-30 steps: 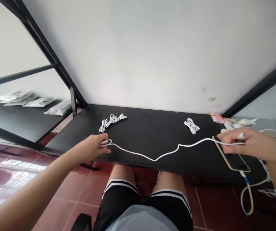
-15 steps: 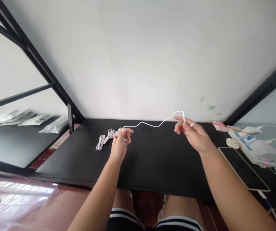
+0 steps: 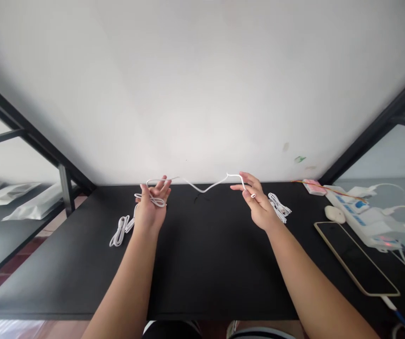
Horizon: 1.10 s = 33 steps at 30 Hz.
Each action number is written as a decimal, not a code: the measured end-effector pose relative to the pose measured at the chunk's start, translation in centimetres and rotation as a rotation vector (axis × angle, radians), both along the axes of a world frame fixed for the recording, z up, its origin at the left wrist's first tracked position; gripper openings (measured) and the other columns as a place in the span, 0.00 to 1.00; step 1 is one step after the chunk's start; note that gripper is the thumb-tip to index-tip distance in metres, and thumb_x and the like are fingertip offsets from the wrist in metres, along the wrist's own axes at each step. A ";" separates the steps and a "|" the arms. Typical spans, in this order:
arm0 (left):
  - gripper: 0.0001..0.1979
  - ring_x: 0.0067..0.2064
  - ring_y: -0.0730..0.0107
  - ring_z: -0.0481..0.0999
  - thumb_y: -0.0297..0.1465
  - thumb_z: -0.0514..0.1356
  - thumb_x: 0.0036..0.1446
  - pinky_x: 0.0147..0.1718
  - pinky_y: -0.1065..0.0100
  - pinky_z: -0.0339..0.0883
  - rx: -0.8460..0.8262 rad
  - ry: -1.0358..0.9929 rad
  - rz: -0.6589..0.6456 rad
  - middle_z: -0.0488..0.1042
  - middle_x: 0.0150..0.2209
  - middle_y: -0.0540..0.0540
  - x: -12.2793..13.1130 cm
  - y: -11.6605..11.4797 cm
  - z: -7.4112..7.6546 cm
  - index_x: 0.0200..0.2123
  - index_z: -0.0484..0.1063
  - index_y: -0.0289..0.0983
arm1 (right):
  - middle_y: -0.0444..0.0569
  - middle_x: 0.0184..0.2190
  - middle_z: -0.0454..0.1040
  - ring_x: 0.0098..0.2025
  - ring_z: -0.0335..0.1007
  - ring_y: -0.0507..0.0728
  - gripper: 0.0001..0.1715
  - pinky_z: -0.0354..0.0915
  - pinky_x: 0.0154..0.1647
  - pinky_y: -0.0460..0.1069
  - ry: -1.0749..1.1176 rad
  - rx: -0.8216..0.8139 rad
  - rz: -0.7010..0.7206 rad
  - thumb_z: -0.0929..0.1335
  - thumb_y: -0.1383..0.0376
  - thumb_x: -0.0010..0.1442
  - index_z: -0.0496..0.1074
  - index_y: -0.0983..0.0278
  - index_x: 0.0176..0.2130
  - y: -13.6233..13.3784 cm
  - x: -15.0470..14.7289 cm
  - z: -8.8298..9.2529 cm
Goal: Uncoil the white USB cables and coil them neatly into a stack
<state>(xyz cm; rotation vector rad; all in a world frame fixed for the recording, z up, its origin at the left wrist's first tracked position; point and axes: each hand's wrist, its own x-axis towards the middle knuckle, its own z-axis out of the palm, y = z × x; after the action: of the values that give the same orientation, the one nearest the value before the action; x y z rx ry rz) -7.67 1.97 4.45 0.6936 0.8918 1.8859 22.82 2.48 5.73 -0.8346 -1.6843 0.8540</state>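
Note:
A thin white charging cable [image 3: 203, 190] hangs in the air between my hands, sagging in the middle. My left hand [image 3: 151, 212] holds one part of it, with loops lying over the palm and thumb and the fingers partly curled. The other end is pinched in my right hand [image 3: 260, 207], and its small white plug [image 3: 253, 195] sticks out by the thumb. Tied white cables [image 3: 119, 231] lie on the black tabletop [image 3: 209, 263] left of my left hand, partly hidden by it. Another bundled white cable [image 3: 280, 207] rests just right of my right hand.
At the right lie a phone [image 3: 358, 259] plugged into a cord, a white earbud case [image 3: 335, 213] and a power strip [image 3: 361, 219] with chargers. Clear plastic bags [image 3: 35, 200] sit on a side shelf at the left. A pale wall [image 3: 202, 94] stands behind the table.
My view has shifted. Cable loops now lie over my left palm, which has turned upward. Both hands still hold the cable, and a bundle beside my right hand has come into sight.

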 end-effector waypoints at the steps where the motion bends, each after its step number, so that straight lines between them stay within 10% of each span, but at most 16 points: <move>1: 0.30 0.57 0.55 0.76 0.54 0.61 0.57 0.50 0.59 0.71 -0.001 -0.043 -0.065 0.78 0.51 0.40 0.1 -0.1 0.0 0.19 0.56 0.37 | 0.41 0.70 0.55 0.73 0.46 0.63 0.20 0.45 0.74 0.60 0.053 -0.030 -0.003 0.63 0.46 0.67 0.80 0.51 0.44 0.0 -0.1 -0.3; 6: 0.30 0.36 0.66 0.79 0.52 0.64 0.55 0.51 0.54 0.72 -0.073 -0.133 -0.231 0.72 0.27 0.49 1.5 -1.5 -0.4 0.21 0.53 0.38 | 0.47 0.61 0.71 0.71 0.53 0.62 0.20 0.43 0.73 0.62 0.427 -0.282 0.154 0.65 0.49 0.67 0.73 0.57 0.31 0.1 -1.5 -2.1; 12: 0.22 0.19 0.82 0.56 0.38 0.75 0.45 0.26 0.71 0.63 -0.119 0.202 -0.327 0.55 0.19 0.61 4.5 -2.5 -2.4 0.30 0.63 0.38 | 0.47 0.37 0.80 0.42 0.79 0.62 0.18 0.72 0.49 0.61 0.658 -0.581 0.176 0.71 0.49 0.61 0.68 0.59 0.33 -0.3 -3.5 -3.8; 17: 0.33 0.21 0.79 0.54 0.44 0.74 0.43 0.23 0.71 0.52 -0.224 0.684 -0.480 0.53 0.19 0.61 5.9 -3.2 -3.1 0.50 0.73 0.34 | 0.44 0.34 0.75 0.21 0.66 0.50 0.15 0.58 0.18 0.45 0.680 -0.640 0.182 0.71 0.52 0.61 0.70 0.58 0.43 -0.7 -4.5 -4.1; 24: 0.22 0.28 0.69 0.69 0.47 0.73 0.40 0.29 0.68 0.58 -0.151 1.317 -0.597 0.74 0.26 0.50 6.9 -4.7 -2.5 0.34 0.82 0.38 | 0.41 0.27 0.69 0.17 0.48 0.46 0.12 0.45 0.15 0.43 0.785 -0.652 0.239 0.69 0.56 0.63 0.71 0.58 0.45 -1.1 -4.9 -3.4; 33: 0.26 0.24 0.73 0.65 0.49 0.55 0.62 0.29 0.69 0.61 -0.088 0.968 -0.896 0.65 0.20 0.50 6.0 -4.1 -2.2 0.19 0.66 0.37 | 0.38 0.24 0.58 0.18 0.41 0.47 0.14 0.42 0.15 0.44 0.803 -0.574 0.063 0.70 0.54 0.61 0.72 0.60 0.43 0.2 -3.4 -3.4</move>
<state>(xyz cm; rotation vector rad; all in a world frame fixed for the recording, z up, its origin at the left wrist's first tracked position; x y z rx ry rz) -1.64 -2.18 2.21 1.6674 0.9660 0.6533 19.37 2.66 2.28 -0.6646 -0.7636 1.5088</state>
